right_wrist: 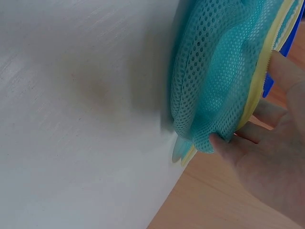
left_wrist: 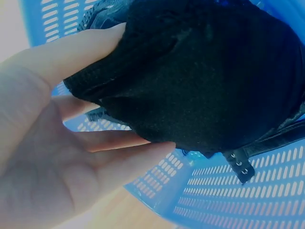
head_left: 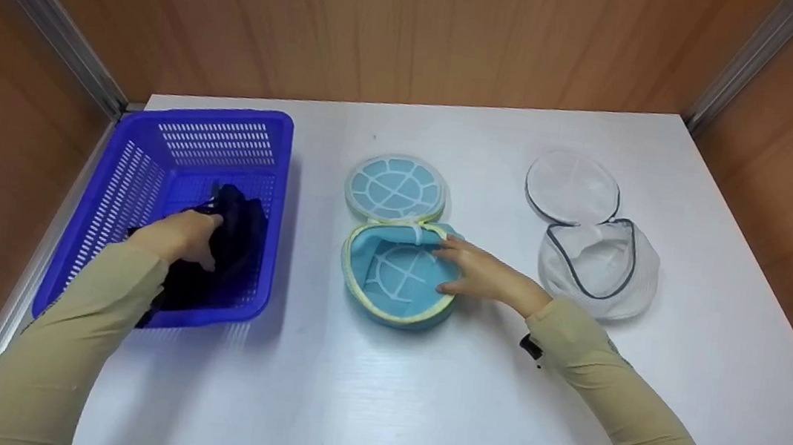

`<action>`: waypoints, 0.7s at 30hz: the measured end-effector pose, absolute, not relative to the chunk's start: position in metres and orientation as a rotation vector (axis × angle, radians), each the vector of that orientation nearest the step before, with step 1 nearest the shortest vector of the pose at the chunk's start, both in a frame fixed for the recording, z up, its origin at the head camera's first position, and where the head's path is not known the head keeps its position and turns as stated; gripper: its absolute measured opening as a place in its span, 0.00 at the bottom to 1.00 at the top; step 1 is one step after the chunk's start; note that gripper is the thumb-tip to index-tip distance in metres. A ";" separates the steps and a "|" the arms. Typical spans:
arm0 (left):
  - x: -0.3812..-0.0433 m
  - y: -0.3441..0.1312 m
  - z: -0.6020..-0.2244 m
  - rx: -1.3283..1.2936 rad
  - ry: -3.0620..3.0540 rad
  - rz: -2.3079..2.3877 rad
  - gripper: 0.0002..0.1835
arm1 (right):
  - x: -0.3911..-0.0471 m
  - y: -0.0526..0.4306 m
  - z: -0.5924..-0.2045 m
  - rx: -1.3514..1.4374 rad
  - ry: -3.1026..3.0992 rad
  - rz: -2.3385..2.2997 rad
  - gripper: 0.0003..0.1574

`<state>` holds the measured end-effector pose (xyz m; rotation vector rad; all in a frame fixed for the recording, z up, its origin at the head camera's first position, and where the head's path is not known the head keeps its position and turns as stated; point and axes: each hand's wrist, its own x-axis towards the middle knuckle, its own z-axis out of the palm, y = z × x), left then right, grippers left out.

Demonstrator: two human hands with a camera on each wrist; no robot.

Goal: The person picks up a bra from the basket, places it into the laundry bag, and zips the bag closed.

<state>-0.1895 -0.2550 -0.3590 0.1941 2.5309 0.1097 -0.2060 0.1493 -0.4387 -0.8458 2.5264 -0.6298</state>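
My left hand [head_left: 178, 235] reaches into the blue plastic basket [head_left: 275, 224] and grips a black bra [head_left: 238, 234]. In the left wrist view, the thumb lies over the bra's cup [left_wrist: 190, 86] and the other fingers are beneath it; a hook-and-eye strap end [left_wrist: 240, 167] hangs below. At the table's middle stands a round blue mesh laundry bag [head_left: 359, 289], its zip lid [head_left: 397, 187] folded back. My right hand [head_left: 484, 271] holds its yellow-edged rim [right_wrist: 255, 90] at the right side, some fingers inside and one against the outer mesh.
To the right lies a white mesh laundry bag [head_left: 640, 280] with dark piping, its lid [head_left: 574, 187] folded back. Wood-patterned panels [head_left: 418, 31] border the white table [head_left: 360, 412] at the back and both sides. The basket stands along the left edge.
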 end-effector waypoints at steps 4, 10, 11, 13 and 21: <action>-0.188 -0.261 -0.356 0.237 2.536 0.130 0.36 | -0.207 0.149 -0.440 -0.846 2.529 -0.628 0.37; -0.188 -0.269 -0.350 0.277 2.532 0.183 0.29 | -0.207 0.150 -0.441 -0.862 2.532 -0.626 0.37; -0.188 -0.271 -0.349 0.270 2.530 0.192 0.29 | -0.207 0.150 -0.441 -0.864 2.532 -0.624 0.37; -0.188 -0.274 -0.349 0.250 2.540 0.189 0.28 | -0.207 0.150 -0.440 -0.866 2.534 -0.621 0.37; -0.188 -0.281 -0.350 0.277 2.719 0.092 0.13 | -0.206 0.150 -0.439 -0.891 2.544 -0.619 0.38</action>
